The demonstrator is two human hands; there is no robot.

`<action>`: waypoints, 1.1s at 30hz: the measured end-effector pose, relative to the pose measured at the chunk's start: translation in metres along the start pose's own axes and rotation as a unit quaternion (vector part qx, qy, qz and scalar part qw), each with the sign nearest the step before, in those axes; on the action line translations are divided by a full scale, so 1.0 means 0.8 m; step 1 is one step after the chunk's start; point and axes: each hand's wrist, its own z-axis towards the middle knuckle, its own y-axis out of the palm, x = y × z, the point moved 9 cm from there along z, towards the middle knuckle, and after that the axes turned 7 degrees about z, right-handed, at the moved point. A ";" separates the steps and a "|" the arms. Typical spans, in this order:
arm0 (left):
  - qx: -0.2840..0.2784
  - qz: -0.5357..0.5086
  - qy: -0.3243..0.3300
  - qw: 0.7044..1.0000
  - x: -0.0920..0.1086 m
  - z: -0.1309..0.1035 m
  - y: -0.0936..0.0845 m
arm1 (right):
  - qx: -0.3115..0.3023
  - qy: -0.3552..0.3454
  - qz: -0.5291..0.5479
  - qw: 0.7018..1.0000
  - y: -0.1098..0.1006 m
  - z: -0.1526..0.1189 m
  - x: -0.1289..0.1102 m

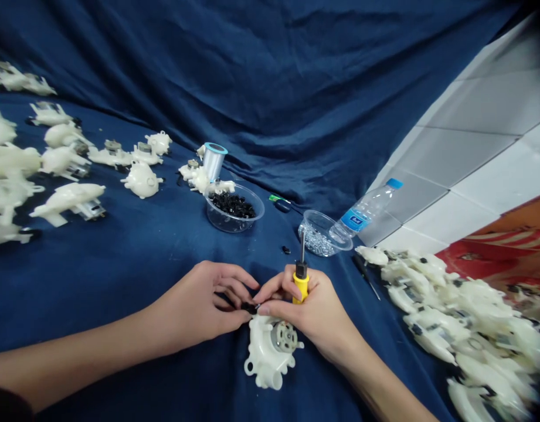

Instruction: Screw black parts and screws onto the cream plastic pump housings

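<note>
A white plastic housing (262, 350) with a small round motor (286, 336) set in it lies on the blue cloth in front of me. My left hand (217, 302) is at its upper edge, its fingers curled around a small black part (248, 306) that is mostly hidden. My right hand (302, 299) grips a screwdriver (301, 284) with a yellow and black handle, its shaft pointing up and away from the housing. The thumb and forefinger of that same hand pinch a tiny shiny piece, perhaps a screw, beside the black part.
Ahead stand a clear bowl (234, 224) of black parts, a thread spool (214, 163) and a bowl of screws (316, 241). A water bottle (362, 214) leans into the screw bowl. A second screwdriver (366, 275) lies right. White housings spread left (70, 202) and pile up right (485, 316).
</note>
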 end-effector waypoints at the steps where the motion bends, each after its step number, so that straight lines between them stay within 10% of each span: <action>1: 0.000 -0.003 0.002 1.000 -0.001 0.000 0.001 | 0.000 0.004 0.000 1.000 0.000 0.000 0.002; 33: -0.038 0.070 0.031 0.996 0.017 -0.008 0.014 | -0.002 0.114 0.045 0.992 -0.010 -0.001 0.030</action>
